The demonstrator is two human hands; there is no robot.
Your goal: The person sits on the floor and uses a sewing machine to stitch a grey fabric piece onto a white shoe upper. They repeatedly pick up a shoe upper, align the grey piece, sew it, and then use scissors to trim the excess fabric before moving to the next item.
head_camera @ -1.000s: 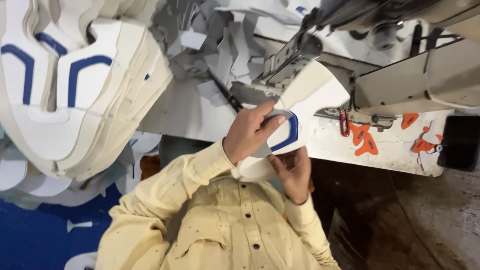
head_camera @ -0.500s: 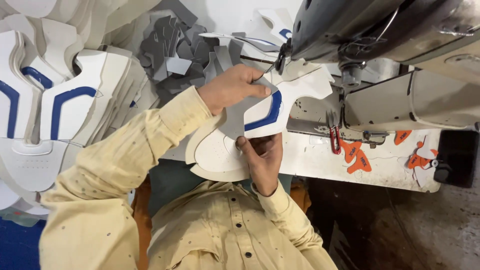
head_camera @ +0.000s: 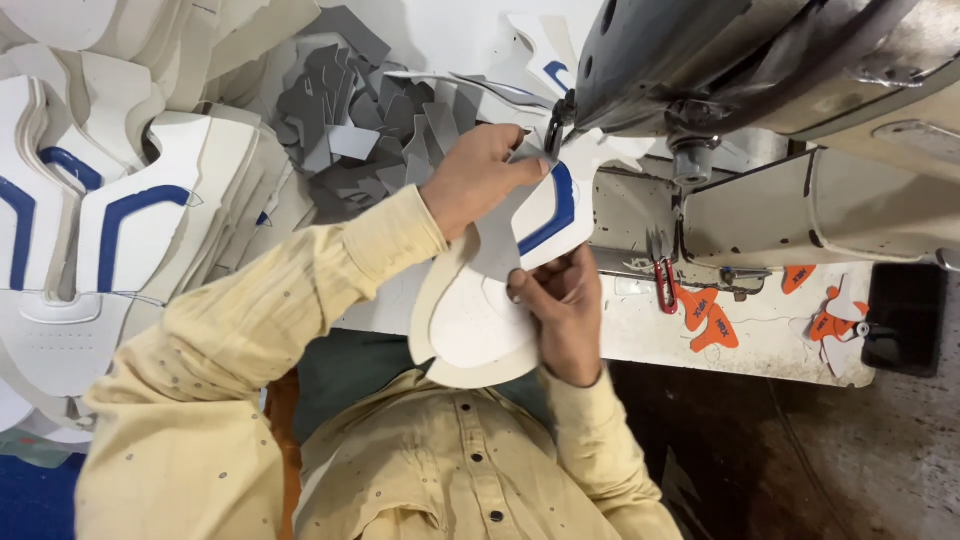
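while the left hand (head_camera: 478,178) pinches the far edge of a white shoe upper piece (head_camera: 480,320) with blue trim, the right hand (head_camera: 560,310) grips its near side. both hands hold the piece at the sewing machine (head_camera: 760,60), above the tabletop (head_camera: 640,330), beside stacked white uppers (head_camera: 110,220) and grey cutouts (head_camera: 390,120).

Shoe upper panel (head_camera: 500,300) is found at frame centre, on the desk (head_camera: 640,330) edge. Sewing machine (head_camera: 760,90) is set at 2 o'clock of it. Stacked panels (head_camera: 110,230) are piled at 9 o'clock; loose cut pieces (head_camera: 380,120) are heaped at 11 o'clock.
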